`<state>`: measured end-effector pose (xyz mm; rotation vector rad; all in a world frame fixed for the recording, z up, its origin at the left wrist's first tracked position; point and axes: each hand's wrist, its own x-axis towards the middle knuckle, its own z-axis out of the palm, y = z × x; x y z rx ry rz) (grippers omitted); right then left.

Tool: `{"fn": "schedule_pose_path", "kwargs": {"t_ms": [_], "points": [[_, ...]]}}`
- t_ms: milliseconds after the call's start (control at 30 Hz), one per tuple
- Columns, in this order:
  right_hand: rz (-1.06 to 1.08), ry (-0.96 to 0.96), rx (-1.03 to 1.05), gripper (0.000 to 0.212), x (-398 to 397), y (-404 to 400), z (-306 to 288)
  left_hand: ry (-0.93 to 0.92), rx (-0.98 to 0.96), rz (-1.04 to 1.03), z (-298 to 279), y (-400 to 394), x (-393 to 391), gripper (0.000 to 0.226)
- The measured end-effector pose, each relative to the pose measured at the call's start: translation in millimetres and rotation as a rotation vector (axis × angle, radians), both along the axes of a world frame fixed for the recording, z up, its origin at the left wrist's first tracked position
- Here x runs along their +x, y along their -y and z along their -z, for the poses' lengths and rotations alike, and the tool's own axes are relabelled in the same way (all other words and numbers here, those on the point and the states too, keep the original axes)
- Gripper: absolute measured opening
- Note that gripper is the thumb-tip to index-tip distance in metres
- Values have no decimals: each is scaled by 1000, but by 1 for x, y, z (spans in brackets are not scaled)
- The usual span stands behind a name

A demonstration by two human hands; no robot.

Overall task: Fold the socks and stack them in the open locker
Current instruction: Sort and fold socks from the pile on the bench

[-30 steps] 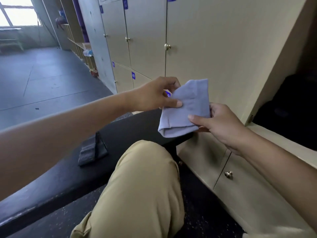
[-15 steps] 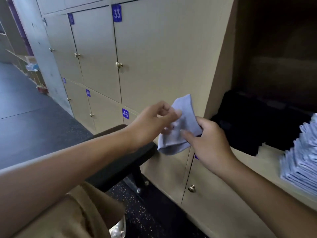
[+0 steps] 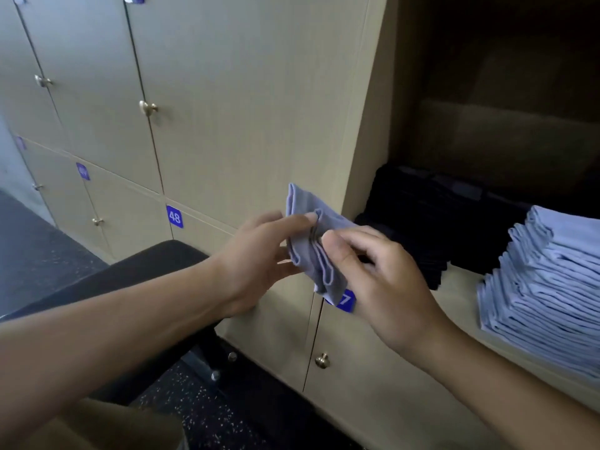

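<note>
Since a moment ago my view has swung right, off the floor and my knee, and the open locker (image 3: 454, 287) now fills the right side. The sock (image 3: 311, 251) has gone from a flat fold held wide between my hands to a tighter bundle with its layered edges showing. I read that as the fold being done, with the carry to the stack next.

My left hand (image 3: 259, 254) pinches the sock's left edge, fingers straight along the cloth and thumb behind it. My right hand (image 3: 383, 284) pinches the right side between thumb and curled fingers. The hands are close together, both clamped on the sock, which hangs in the air just left of the locker's opening, in front of the door edge.

Inside the locker, a tall stack (image 3: 545, 287) of folded blue socks sits at the right on the pale shelf. A dark pile (image 3: 431, 219) lies further back to its left; I cannot tell what it is. The sock has to travel right and over the shelf lip to land on the stack squarely, or that tall pile may lean.

Around me are beige locker doors with brass knobs and blue number plates, one reading 48 (image 3: 174, 217). A black bench (image 3: 130, 280) runs near left over dark speckled flooring.
</note>
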<state>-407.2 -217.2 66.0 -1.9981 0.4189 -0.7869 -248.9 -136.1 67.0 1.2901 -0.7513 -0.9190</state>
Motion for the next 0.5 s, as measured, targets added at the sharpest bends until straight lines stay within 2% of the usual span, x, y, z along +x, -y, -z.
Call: {"fn": "schedule_pose_path", "kwargs": {"t_ms": [67, 200, 367, 500], "points": [[44, -7, 58, 28, -1, 5, 3, -27, 0, 33, 8, 1, 3, 35], [109, 57, 212, 8, -3, 11, 6, -41, -15, 90, 10, 5, 8, 33], [177, 181, 386, 26, 0, 16, 7, -53, -46, 118, 11, 9, 5, 31], [204, 173, 438, 31, 1, 19, 9, -58, -70, 140, 12, 9, 1, 29]]}}
